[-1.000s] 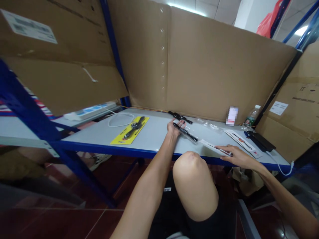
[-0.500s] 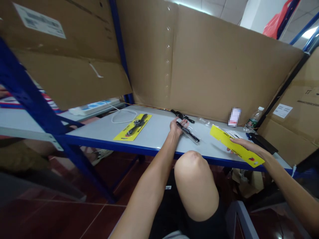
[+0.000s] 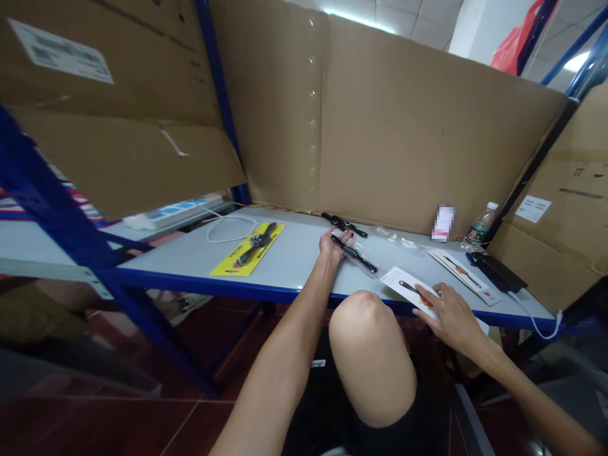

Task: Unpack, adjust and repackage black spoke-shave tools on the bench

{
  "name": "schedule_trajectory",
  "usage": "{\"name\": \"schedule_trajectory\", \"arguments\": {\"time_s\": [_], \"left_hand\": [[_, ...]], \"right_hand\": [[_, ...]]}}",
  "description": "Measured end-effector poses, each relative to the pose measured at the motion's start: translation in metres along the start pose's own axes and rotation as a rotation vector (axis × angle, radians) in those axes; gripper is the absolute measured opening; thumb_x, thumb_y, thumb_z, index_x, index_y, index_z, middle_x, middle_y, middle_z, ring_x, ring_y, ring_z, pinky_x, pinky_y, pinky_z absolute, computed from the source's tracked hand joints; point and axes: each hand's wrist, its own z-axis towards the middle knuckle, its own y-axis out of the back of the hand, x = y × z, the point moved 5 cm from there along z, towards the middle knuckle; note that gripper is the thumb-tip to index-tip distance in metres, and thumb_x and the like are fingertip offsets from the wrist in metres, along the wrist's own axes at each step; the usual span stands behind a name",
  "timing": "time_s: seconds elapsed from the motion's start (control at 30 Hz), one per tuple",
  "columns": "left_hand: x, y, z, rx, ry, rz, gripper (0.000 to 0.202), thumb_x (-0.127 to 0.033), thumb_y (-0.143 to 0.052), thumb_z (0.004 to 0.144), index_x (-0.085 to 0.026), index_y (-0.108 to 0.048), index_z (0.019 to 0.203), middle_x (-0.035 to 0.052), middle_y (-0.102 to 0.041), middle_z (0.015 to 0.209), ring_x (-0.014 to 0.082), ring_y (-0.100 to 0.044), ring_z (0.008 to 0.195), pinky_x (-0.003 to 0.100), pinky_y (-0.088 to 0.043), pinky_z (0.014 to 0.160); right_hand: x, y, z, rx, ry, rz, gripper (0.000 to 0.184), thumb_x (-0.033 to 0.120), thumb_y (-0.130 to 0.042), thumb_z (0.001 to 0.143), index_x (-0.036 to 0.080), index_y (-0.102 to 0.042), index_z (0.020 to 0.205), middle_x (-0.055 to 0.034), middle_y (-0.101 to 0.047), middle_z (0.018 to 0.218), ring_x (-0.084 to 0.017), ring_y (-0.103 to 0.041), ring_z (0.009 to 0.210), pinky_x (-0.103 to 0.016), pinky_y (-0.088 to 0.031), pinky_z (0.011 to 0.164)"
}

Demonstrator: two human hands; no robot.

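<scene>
My left hand (image 3: 335,244) holds a black spokeshave (image 3: 355,254) in a clear plastic blister over the table's front part. Its fingers show behind the upper end of the blister. Another black spokeshave (image 3: 342,225) lies just beyond that hand. Between the fingers and thumb of my right hand (image 3: 449,315) is a backing card (image 3: 396,278), its white printed face upward with a picture of a tool on it. The card slants near the table's front edge, partly covered by my fingers.
At left on the grey table (image 3: 175,251) lies a yellow card (image 3: 231,262) with a spokeshave on it. Clear plastic blisters (image 3: 396,238) lie at the back. To the right are white cards (image 3: 460,273), a black case (image 3: 501,272) and a bottle (image 3: 479,228). Cardboard (image 3: 403,126) walls the back.
The card in my right hand has turned from its yellow face to its white face and moved lower. My left hand keeps the blister-packed spokeshave almost in place. The view has shifted slightly.
</scene>
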Motion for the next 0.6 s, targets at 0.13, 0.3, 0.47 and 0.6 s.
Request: {"name": "schedule_trajectory", "arguments": {"time_s": [0.13, 0.3, 0.47, 0.6], "left_hand": [[0.0, 0.001, 0.002, 0.009, -0.004, 0.021, 0.028, -0.023, -0.043, 0.096, -0.023, -0.056, 0.121, 0.0139, -0.064, 0.103, 0.0266, -0.07, 0.092, 0.046, -0.062, 0.076], [0.001, 0.003, 0.006, 0.011, -0.006, 0.016, 0.024, -0.025, -0.046, 0.096, -0.021, -0.057, 0.117, 0.0142, -0.065, 0.103, 0.0271, -0.07, 0.092, 0.048, -0.061, 0.078], [0.002, 0.004, 0.008, 0.006, 0.014, -0.031, 0.018, -0.025, -0.05, 0.095, -0.02, -0.058, 0.11, 0.0135, -0.065, 0.099, 0.0268, -0.07, 0.09, 0.048, -0.061, 0.08], [0.0, 0.003, 0.006, 0.01, 0.005, -0.008, 0.02, -0.023, -0.049, 0.095, -0.021, -0.058, 0.112, 0.0139, -0.065, 0.101, 0.0274, -0.07, 0.091, 0.049, -0.061, 0.079]], "right_hand": [[0.0, -0.005, 0.004, 0.011, 0.043, 0.06, 0.051, 0.045, -0.056, 0.1, 0.027, -0.056, 0.148, -0.0128, -0.061, 0.11, -0.028, -0.06, 0.099, -0.043, -0.051, 0.091], [-0.009, -0.013, 0.012, 0.039, 0.063, 0.21, 0.052, 0.046, -0.059, 0.098, 0.028, -0.058, 0.147, -0.0104, -0.063, 0.108, -0.026, -0.063, 0.098, -0.042, -0.052, 0.093], [-0.012, -0.016, 0.016, 0.081, 0.056, 0.277, 0.05, 0.046, -0.059, 0.098, 0.027, -0.06, 0.144, -0.0093, -0.064, 0.104, -0.024, -0.064, 0.093, -0.038, -0.052, 0.089], [-0.009, -0.014, 0.018, 0.094, 0.056, 0.288, 0.048, 0.046, -0.059, 0.099, 0.026, -0.062, 0.143, -0.0088, -0.065, 0.102, -0.024, -0.065, 0.091, -0.036, -0.051, 0.087]]}}
